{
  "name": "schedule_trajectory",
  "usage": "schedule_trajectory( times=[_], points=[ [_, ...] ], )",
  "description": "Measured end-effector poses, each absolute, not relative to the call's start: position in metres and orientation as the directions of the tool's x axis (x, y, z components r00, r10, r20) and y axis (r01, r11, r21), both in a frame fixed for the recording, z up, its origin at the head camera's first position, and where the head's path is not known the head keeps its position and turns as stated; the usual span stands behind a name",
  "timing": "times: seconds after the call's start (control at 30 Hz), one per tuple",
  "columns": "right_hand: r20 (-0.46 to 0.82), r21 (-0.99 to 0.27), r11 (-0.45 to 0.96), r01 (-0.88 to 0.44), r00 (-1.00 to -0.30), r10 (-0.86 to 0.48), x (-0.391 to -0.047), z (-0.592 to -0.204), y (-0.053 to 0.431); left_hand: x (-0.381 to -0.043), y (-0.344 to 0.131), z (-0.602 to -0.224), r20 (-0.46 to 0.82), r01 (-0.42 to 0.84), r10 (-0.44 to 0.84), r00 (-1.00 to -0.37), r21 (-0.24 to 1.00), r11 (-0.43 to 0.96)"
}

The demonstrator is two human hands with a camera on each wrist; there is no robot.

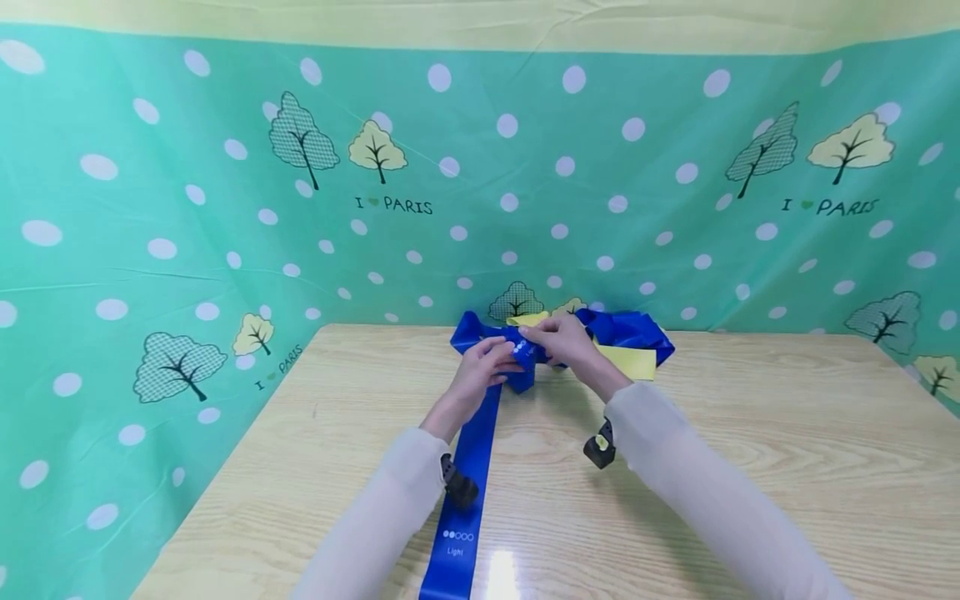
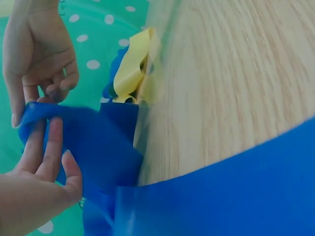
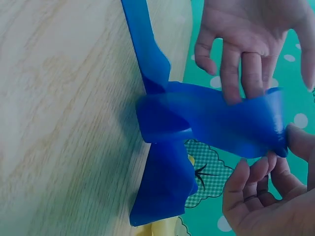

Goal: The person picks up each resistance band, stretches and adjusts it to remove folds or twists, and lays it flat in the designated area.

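A long blue resistance band [image 1: 472,450], printed with "Light" and dots, runs up the table to a folded, looped heap at the back. My right hand [image 1: 566,340] pinches the edge of a raised loop of this band between thumb and fingertips. My left hand [image 1: 472,379] has fairly straight fingers slipped inside that loop, as the blue loop [image 2: 93,142] in the left wrist view shows. In the right wrist view the left hand's thumb stands away from the band [image 3: 221,118]. The right hand [image 3: 275,191] holds the loop's end there.
Yellow band material [image 1: 630,362] lies on the wooden table [image 1: 712,467] behind and right of my hands, with more blue band [image 1: 630,329] bunched beside it. A green dotted cloth [image 1: 510,183] hangs along the table's back edge and left side.
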State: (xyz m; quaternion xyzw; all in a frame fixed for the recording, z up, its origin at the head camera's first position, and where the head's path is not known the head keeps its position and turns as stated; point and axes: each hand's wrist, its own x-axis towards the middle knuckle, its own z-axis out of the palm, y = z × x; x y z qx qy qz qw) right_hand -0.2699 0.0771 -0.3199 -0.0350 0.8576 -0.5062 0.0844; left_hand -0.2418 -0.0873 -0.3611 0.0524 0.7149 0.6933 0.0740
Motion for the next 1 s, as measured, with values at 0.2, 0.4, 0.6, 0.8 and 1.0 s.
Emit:
schedule_trajectory(
  times=[0.2, 0.4, 0.6, 0.8, 1.0],
  points=[
    [-0.138, -0.879, 0.473, 0.057, -0.981, -0.139, -0.267, -0.324, 0.078, -0.24, -0.085, -0.359, -0.055, -0.054, 0.077, -0.996, 0.998, 0.023],
    [-0.176, -0.897, 0.436, 0.072, -0.963, -0.203, -0.261, -0.336, 0.083, -0.238, -0.085, -0.356, -0.041, -0.041, 0.009, -0.999, 0.999, 0.019],
    [-0.19, -0.904, 0.423, 0.054, -0.939, -0.285, -0.257, -0.35, 0.091, -0.238, -0.088, -0.355, -0.034, -0.034, -0.028, -0.999, 0.999, -0.003],
    [-0.201, -0.896, 0.442, 0.031, -0.918, -0.342, -0.255, -0.358, 0.099, -0.239, -0.088, -0.355, -0.039, -0.039, -0.058, -0.998, 0.999, 0.004],
    [-0.198, -0.918, 0.394, 0.051, -0.919, -0.342, -0.249, -0.361, 0.103, -0.239, -0.086, -0.358, -0.076, -0.077, -0.087, -0.993, 0.997, 0.007]
  ],
)
